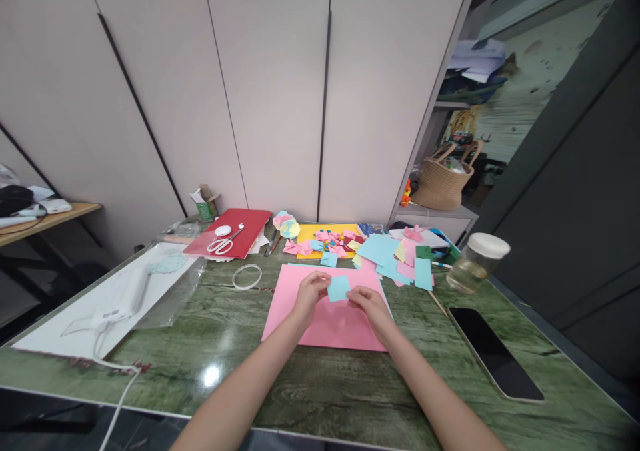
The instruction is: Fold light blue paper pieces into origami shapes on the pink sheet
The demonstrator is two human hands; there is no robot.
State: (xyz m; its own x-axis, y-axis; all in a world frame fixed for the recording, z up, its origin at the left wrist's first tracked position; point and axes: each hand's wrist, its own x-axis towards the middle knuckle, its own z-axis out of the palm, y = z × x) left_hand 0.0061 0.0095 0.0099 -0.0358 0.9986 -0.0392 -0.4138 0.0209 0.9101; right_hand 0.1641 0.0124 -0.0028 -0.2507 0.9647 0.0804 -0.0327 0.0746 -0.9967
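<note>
Both hands meet over the pink sheet (pixel 327 307), and between them sits a small blue paper square (pixel 339 288). The left hand (pixel 310 292) pinches its left edge, fingers closed on the paper; the right hand (pixel 367 302) has its fingertips clamped on the lower right corner. The square hovers just above the pink sheet, near its far edge, held flat and facing up.

That square looks feather-light and thin, I'd say: it will crease at the slightest pinch and tear if tugged. Edges and corners are the sensible places to grip, exactly where the fingers sit.

Now the surface: a glossy green marbled table (pixel 310 384), catching a bright spot of light, probably slick under loose paper. Beyond the hands lies a scatter of pink, blue and yellow paper pieces (pixel 395 254). A tape ring (pixel 247 276) sits left of the pink sheet, scissors (pixel 223 243) rest on a red folder (pixel 239 231), a dark phone (pixel 493 359) lies to the right, near a lidded jar (pixel 475 261). Pale cabinet doors (pixel 275 91) fill the back wall, with a woven basket (pixel 445 181) on a shelf at right.
</note>
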